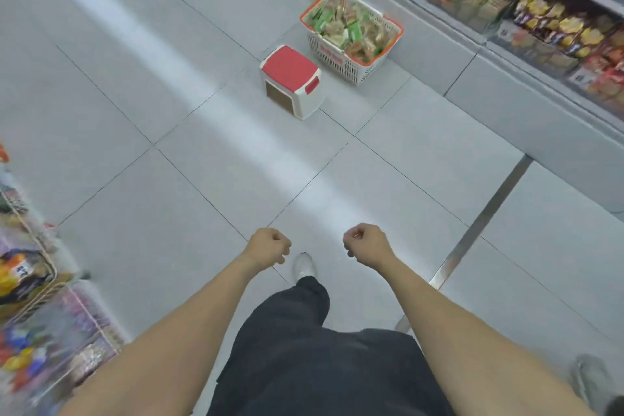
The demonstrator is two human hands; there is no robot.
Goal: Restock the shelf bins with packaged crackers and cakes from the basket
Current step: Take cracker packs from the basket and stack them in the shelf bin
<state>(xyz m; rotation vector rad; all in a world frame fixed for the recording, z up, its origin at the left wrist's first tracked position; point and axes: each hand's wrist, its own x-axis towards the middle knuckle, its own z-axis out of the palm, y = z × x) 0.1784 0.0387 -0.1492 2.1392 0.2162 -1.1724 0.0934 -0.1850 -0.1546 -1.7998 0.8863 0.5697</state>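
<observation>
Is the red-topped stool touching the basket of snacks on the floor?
Apart. The head view shows a strip of bare floor tile between the stool and the basket; neither hand is near them.

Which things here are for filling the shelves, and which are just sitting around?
For the job:
basket full of packets
shelf bins on the right

Just there:
red-topped stool beside the basket
snack racks on the left

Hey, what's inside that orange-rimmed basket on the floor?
The basket is heaped with small packaged snacks in green and tan wrappers, piled near the rim. The top layer hides whatever lies beneath, and the labels are too blurred to read.
</observation>
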